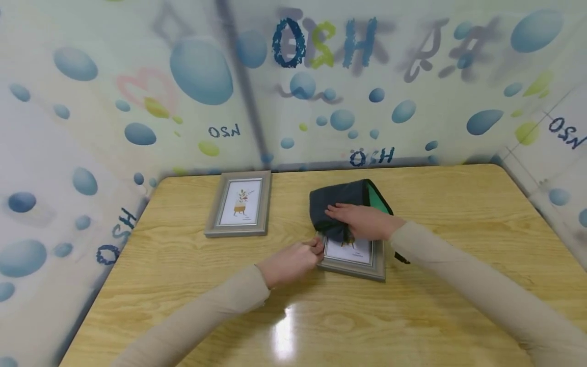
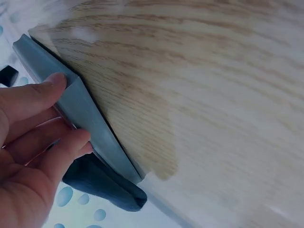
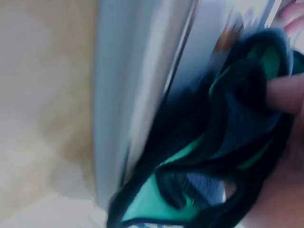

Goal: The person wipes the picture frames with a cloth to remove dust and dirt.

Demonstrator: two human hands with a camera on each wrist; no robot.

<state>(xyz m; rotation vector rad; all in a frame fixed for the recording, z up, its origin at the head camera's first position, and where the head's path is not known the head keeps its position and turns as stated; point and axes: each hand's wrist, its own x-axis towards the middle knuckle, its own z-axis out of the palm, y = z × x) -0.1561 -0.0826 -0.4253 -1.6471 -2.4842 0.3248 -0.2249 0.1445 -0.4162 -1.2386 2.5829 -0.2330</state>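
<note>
- Beige sleeves (image 1: pixel 197 316) reach in over the near part of a wooden table (image 1: pixel 458 214), one toward each hand; the near edge itself is out of view.
- Left hand (image 1: pixel 291 260): its fingers and thumb pinch the left side of the right frame (image 1: pixel 353 268). Both head and left wrist views show this narrow grip.
- Right hand (image 1: pixel 362 220): its fingers hold a bunched cloth (image 1: pixel 327 200), dark blue outside and green inside, against the right frame's top part. The right wrist view is blurred, so how each finger lies is hard to tell.
- Right frame: grey border around a white picture, about midway between the table's left and right edges. The cloth hides its upper part. Whether it lies fully flat or is slightly raised, I cannot tell.
- Left frame (image 1: pixel 238 204): similar, showing a plant in a pot, near the far edge and toward the far left corner, untouched.
- Behind the far edge stands a wall (image 1: pixel 412 142) with blue bubbles and mirrored "H2O" lettering.
- Step in hand, judging by the pose: wiping the right frame while the left hand steadies it. The next move would seem to call for light, even pressure across the rest of the picture and border, with the left grip kept firm against sliding.
</note>
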